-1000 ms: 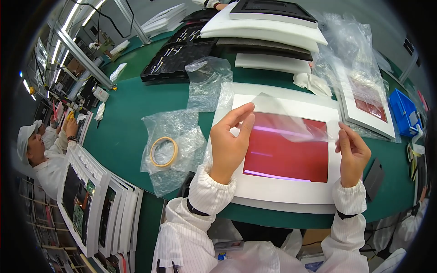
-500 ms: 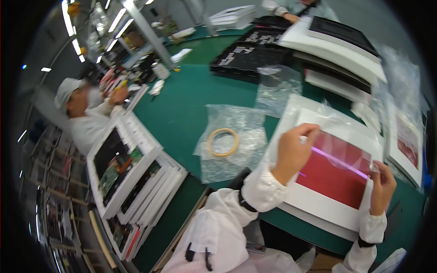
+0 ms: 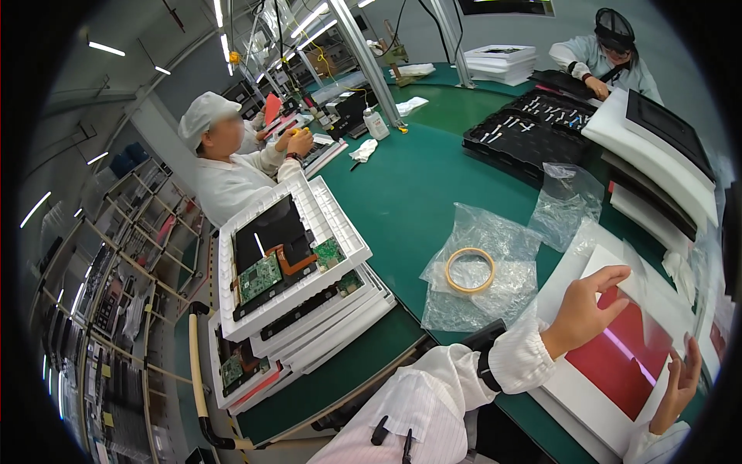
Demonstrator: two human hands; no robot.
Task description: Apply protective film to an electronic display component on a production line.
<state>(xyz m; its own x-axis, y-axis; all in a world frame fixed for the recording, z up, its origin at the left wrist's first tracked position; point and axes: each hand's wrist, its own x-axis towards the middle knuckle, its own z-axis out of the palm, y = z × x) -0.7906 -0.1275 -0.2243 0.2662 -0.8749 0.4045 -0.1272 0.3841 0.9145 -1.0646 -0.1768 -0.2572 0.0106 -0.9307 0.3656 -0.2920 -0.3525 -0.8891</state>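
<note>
At nine o'clock, a stack of white trays (image 3: 309, 309) is seen at the table (image 3: 410, 178) edge, the top one loaded with a dark panel and green circuit board. Toward centre, a roll of tan tape (image 3: 469, 270) is laid on a crumpled clear bag (image 3: 483, 263). At four o'clock, the clear film (image 3: 630, 282) is pinched at its upper corner by the left hand (image 3: 580, 313), thumb and forefinger pressed together on it. The film is held over the red panel (image 3: 618, 359), which is seated in a white foam frame (image 3: 572, 394); judged partly peeled, not yet off. At far right, the film's edge is touched by the right hand (image 3: 676, 383), fingers spread, grip unclear.
</note>
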